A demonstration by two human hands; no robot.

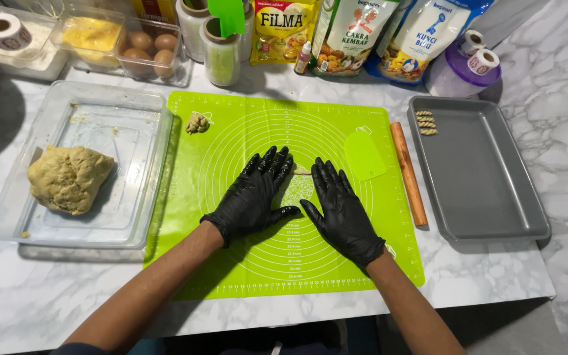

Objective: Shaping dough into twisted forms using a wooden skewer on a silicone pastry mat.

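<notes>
My left hand and my right hand, both in black gloves, lie flat and side by side on a bright green baking mat. Between their fingertips shows a thin piece of dough, pressed under the fingers. A small lump of dough rests at the mat's far left corner. A green plastic scraper lies on the mat to the right of my right hand.
A clear plastic tub at left holds a big dough ball. A wooden rolling pin lies beside a grey baking tray holding several shaped dough pieces. Eggs, jars and flour bags line the back.
</notes>
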